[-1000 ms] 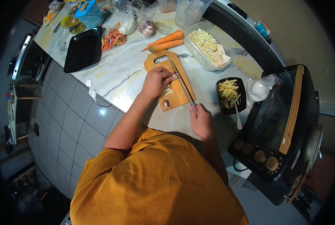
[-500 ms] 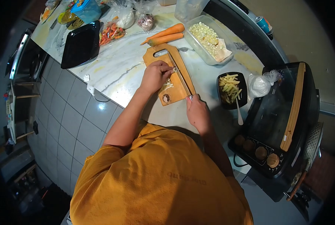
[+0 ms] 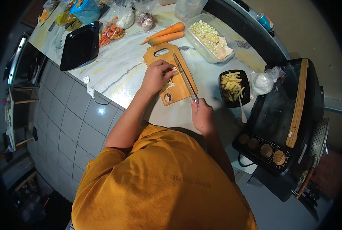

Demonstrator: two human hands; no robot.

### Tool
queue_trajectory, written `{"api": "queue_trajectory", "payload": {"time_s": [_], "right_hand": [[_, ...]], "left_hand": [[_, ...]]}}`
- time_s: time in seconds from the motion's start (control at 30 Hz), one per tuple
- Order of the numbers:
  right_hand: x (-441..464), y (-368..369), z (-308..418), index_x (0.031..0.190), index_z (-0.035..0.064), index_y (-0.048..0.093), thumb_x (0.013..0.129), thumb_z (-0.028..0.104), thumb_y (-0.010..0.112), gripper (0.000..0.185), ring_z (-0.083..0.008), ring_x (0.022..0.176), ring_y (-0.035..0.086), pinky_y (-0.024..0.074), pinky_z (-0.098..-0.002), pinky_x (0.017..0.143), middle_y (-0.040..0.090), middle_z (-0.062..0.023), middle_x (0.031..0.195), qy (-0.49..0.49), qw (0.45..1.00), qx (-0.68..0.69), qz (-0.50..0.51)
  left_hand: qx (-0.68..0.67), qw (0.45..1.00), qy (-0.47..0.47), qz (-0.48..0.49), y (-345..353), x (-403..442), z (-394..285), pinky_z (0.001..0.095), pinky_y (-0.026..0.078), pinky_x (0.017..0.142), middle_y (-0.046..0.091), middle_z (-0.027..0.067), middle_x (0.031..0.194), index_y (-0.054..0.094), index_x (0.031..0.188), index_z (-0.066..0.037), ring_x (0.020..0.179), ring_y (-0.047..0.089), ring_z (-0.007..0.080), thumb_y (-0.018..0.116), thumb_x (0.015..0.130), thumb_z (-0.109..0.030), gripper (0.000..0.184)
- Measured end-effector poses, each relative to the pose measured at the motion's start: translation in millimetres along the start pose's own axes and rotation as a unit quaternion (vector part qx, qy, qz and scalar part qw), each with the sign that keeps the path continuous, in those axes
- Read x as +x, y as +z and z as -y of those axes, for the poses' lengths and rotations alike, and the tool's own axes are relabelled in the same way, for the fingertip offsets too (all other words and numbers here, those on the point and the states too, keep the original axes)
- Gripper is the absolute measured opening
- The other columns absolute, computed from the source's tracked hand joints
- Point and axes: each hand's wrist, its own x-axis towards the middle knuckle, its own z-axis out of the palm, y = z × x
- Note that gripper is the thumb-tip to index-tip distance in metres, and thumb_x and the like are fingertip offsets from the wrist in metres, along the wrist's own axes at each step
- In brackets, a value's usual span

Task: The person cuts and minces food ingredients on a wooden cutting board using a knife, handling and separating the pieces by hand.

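A wooden cutting board (image 3: 180, 86) lies on the marble counter. My right hand (image 3: 202, 115) is closed round the handle of a knife (image 3: 185, 79), whose blade points away from me over the board. My left hand (image 3: 157, 76) is over the board, left of the blade, its fingers pinched on a small pale piece (image 3: 175, 69) beside the blade. More pale cut bits (image 3: 170, 83) lie under and near that hand. A round brown mark or piece (image 3: 168, 97) shows at the board's near corner; which it is I cannot tell.
Two carrots (image 3: 166, 37) lie beyond the board. A clear tub (image 3: 229, 56) holds chopped pale pieces. On the right are a black bowl (image 3: 247, 90) with cut strips and a spoon, a white bag (image 3: 261, 84) and an oven (image 3: 277, 111). A black tray (image 3: 79, 46) stands left.
The whole view has shifted a little, and the counter things appear higher in it. The knife blade and left fingers have moved slightly over the board. Both hands keep their holds.
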Motion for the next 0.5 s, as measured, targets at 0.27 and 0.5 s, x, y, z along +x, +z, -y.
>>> {"api": "queue_trajectory", "payload": {"time_s": [0.27, 0.5], "right_hand": [[-1, -4, 10, 0.096, 0.0006, 0.056, 0.102, 0.029, 0.054, 0.029, -0.0496, 0.081, 0.063, 0.0485, -0.0545, 0.068, 0.066, -0.0262, 0.081, -0.002, 1.0, 0.02, -0.022], [0, 0, 6, 0.1, 0.002, 0.057, 0.102, 0.036, 0.05, 0.035, -0.0499, 0.083, 0.064, 0.0495, -0.0565, 0.072, 0.067, -0.0263, 0.081, 0.006, 1.0, 0.025, 0.002]], "left_hand": [[-0.008, 1.0, -0.009, 0.014, -2, 1, 0, 0.0371, 0.054, 0.071, 0.068, 0.0139, 0.09, 0.073, 0.101, 0.0, 0.078, 0.067, 0.0292, 0.08, 0.082, -0.022, 0.03], [-0.024, 0.999, -0.002, 0.025, -4, 0, 0, 0.0366, 0.054, 0.073, 0.066, 0.0138, 0.092, 0.071, 0.106, 0.001, 0.078, 0.065, 0.0284, 0.081, 0.081, -0.02, 0.034]]}}
